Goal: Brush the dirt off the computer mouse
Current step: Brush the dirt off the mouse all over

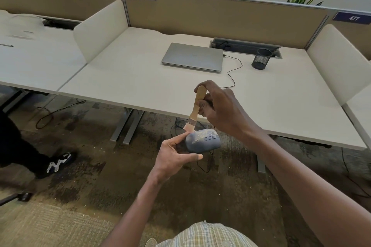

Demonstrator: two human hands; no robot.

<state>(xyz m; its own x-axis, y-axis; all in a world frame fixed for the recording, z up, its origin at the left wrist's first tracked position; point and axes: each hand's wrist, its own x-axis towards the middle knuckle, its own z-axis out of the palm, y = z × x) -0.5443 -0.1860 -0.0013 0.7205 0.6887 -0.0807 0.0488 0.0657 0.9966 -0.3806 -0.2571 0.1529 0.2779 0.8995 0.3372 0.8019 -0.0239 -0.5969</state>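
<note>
A grey-blue computer mouse (202, 141) with pale dust specks on its top is held in the air in front of the desk edge, over the carpet. My left hand (174, 156) grips it from the left and below, thumb along its underside. A small brush (195, 110) with a wooden handle and pale bristles stands nearly upright above the mouse, its bristles touching the mouse's upper left end. My right hand (220, 110) holds the brush handle from the right.
The white desk (140, 82) carries a closed silver laptop (193, 56), a black mesh pen cup (261, 58) and a black cable (233, 70). Beige dividers stand at its sides and back. Another person's leg and shoe (58, 163) are at the left on the carpet.
</note>
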